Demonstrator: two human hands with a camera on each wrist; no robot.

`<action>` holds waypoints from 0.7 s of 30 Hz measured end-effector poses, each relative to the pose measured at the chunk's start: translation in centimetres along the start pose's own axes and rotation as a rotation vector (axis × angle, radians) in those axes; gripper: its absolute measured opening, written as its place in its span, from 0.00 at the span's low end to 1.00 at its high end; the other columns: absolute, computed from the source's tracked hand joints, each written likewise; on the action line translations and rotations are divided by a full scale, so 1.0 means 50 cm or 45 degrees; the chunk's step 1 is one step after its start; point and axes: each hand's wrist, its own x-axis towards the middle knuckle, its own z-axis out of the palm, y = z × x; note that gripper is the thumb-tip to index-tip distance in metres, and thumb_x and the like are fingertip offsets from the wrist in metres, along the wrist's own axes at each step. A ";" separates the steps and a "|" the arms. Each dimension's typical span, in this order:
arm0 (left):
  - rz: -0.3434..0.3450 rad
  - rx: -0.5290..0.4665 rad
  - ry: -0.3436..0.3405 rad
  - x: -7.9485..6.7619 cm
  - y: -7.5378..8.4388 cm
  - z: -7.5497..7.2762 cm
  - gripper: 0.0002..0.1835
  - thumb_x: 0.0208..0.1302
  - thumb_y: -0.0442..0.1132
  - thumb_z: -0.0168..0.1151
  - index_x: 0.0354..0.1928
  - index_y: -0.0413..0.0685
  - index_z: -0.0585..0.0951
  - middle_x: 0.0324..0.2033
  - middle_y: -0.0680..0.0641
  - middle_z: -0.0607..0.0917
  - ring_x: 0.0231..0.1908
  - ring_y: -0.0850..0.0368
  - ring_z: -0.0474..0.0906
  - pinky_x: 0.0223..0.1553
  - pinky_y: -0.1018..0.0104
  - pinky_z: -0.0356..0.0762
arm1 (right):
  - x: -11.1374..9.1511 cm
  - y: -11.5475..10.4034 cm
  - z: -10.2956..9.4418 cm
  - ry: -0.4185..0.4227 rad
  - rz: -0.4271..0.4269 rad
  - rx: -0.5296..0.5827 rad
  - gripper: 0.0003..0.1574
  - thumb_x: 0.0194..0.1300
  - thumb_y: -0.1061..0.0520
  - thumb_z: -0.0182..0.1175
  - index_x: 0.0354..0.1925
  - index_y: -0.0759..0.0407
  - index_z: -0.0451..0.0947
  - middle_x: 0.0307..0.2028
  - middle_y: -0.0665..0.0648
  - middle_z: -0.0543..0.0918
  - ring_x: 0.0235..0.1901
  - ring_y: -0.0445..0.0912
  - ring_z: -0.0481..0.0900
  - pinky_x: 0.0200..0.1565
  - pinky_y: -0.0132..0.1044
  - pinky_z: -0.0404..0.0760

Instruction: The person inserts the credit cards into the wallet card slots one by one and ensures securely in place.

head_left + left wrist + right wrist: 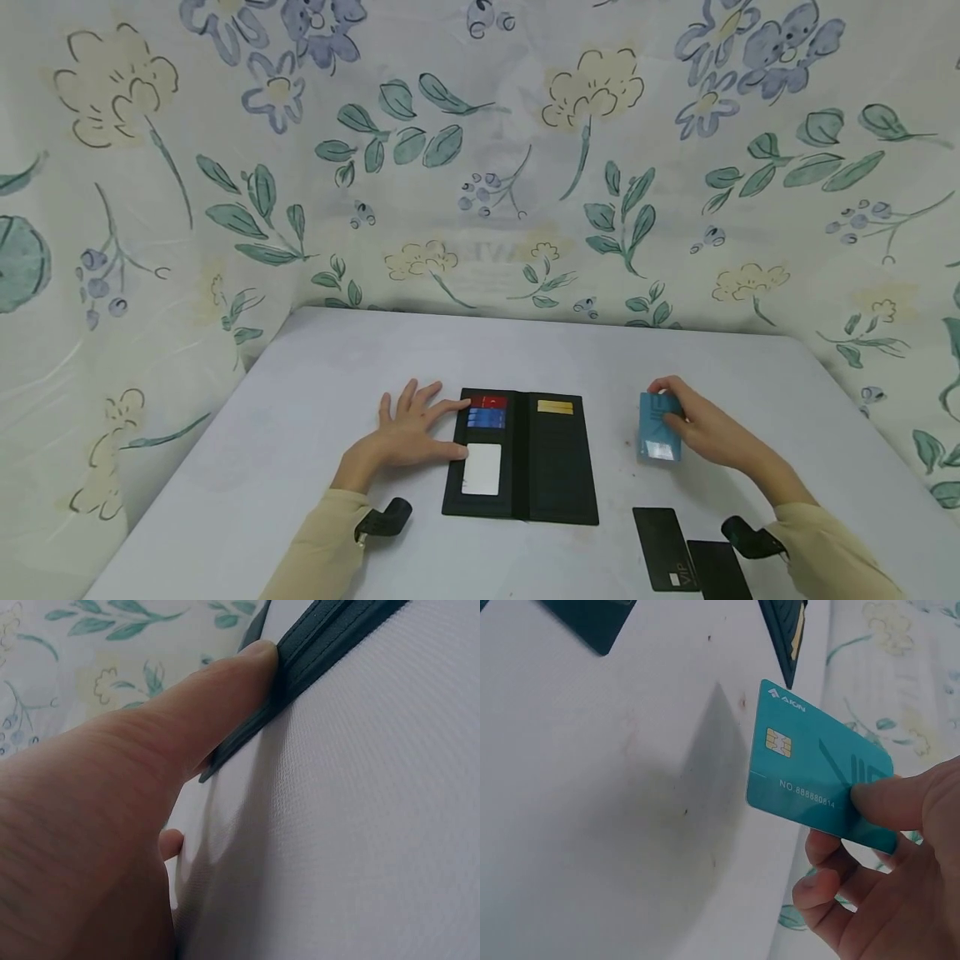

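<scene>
A black bifold card wallet (558,467) lies opened flat on the white table. Its left side holds a red card (488,402), a blue card (486,417) and a white panel (482,469); a gold card (555,407) shows in the right side's top slot. My left hand (405,433) rests at the wallet's left edge, fingers spread, with index fingertip and thumb touching it. My right hand (705,423) pinches a teal card (810,765) between thumb and fingers, raised above the table to the wallet's right. A chip and a printed number face up on it.
Two black cards lie at the front right: one marked VIP (663,546), the other (718,568) beside it, partly cut off by the frame edge. White table (360,350) surrounds the wallet. Behind stands a floral curtain (480,167).
</scene>
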 end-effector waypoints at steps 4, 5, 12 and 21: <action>0.001 -0.004 0.001 0.000 -0.001 0.000 0.43 0.53 0.67 0.66 0.71 0.65 0.68 0.77 0.41 0.50 0.75 0.33 0.29 0.67 0.29 0.20 | 0.016 -0.009 0.009 0.001 -0.001 0.002 0.21 0.70 0.71 0.48 0.60 0.67 0.62 0.60 0.72 0.72 0.62 0.67 0.68 0.63 0.66 0.65; 0.000 -0.005 0.001 0.000 -0.001 0.000 0.43 0.53 0.67 0.66 0.71 0.65 0.68 0.77 0.41 0.50 0.75 0.33 0.29 0.67 0.29 0.20 | 0.021 -0.012 0.011 -0.003 -0.004 0.000 0.21 0.70 0.71 0.48 0.60 0.67 0.62 0.60 0.72 0.72 0.62 0.67 0.69 0.63 0.66 0.65; 0.008 -0.024 0.003 0.000 0.001 0.001 0.43 0.52 0.67 0.67 0.71 0.65 0.68 0.76 0.40 0.50 0.75 0.33 0.29 0.66 0.29 0.19 | 0.044 -0.028 0.025 0.001 0.002 -0.006 0.21 0.70 0.70 0.47 0.60 0.66 0.62 0.60 0.73 0.72 0.62 0.68 0.70 0.63 0.66 0.66; 0.008 -0.028 0.009 -0.002 0.002 -0.002 0.43 0.53 0.66 0.67 0.71 0.64 0.69 0.76 0.40 0.51 0.75 0.32 0.29 0.66 0.29 0.19 | 0.080 -0.037 0.043 0.014 0.014 0.016 0.19 0.71 0.68 0.47 0.59 0.63 0.63 0.57 0.71 0.75 0.54 0.61 0.75 0.58 0.63 0.74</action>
